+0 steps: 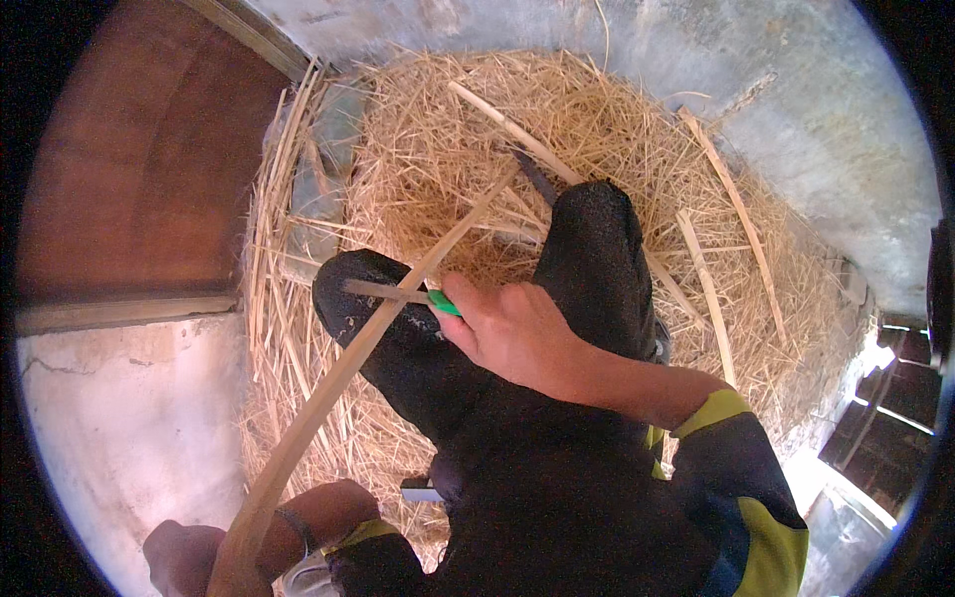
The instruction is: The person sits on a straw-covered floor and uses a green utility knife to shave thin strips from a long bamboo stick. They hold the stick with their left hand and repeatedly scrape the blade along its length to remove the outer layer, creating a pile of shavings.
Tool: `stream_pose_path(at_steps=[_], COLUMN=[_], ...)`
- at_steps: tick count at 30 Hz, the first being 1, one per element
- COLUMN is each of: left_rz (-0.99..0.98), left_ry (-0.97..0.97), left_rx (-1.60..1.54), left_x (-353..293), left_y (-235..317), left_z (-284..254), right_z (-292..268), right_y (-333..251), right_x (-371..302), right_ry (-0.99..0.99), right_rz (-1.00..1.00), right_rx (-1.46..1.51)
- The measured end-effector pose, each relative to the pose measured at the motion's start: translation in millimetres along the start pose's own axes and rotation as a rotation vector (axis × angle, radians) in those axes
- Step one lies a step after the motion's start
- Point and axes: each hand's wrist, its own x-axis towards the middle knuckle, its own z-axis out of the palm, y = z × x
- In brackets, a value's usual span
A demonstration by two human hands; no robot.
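A long pale strip of split bamboo or wood [328, 388] slants from the lower left up over my bent left knee toward the straw. My left hand [184, 557] grips its thick near end at the lower left edge; the fingers are partly hidden. In my right hand [502, 323], closed in front of my lap, is a knife [443, 301] with a green handle. Its narrow, dull blade [373, 291] points left and crosses the strip just above my left knee. A dark, flat blade-like piece [535, 177] lies beside my right knee, near the strip's far end.
Loose straw and shavings [428, 129] cover the floor around my legs. Several pale strips lie on it, one [512, 129] ahead and one [706, 298] to the right. A brown wooden panel [149, 159] stands left; a grey wall [816, 149] rises right.
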Motion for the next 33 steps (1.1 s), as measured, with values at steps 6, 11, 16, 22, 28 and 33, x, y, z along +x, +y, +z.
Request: stream_pose_path(at_steps=[6,11,16,22,28,33], left_rz=[0.026,-0.061,-0.013,-0.036,-0.041,-0.062], left_ry=[0.006,0.129,0.025,0.122,0.195,0.28], left_rx=[-0.043,-0.245,-0.356,-0.368,-0.401,-0.386], left_x=[1,-1,4,1,0,-2], left_y=[9,12,20,13,10,5], left_z=[16,23,27,33,37,31], right_z=[36,-10,17,-13,30,19], right_y=[104,8,68,7,104,47], right_x=[-18,-14,-15,-14,-4,-6], right_ry=[0.036,-0.087,-0.152,-0.11,-0.062,-0.09], right_rz=[0.279,0.142,0.384,-0.02,0.274,0.113], right_rx=[-0.155,0.199,-0.071,0.134,-0.148,0.023])
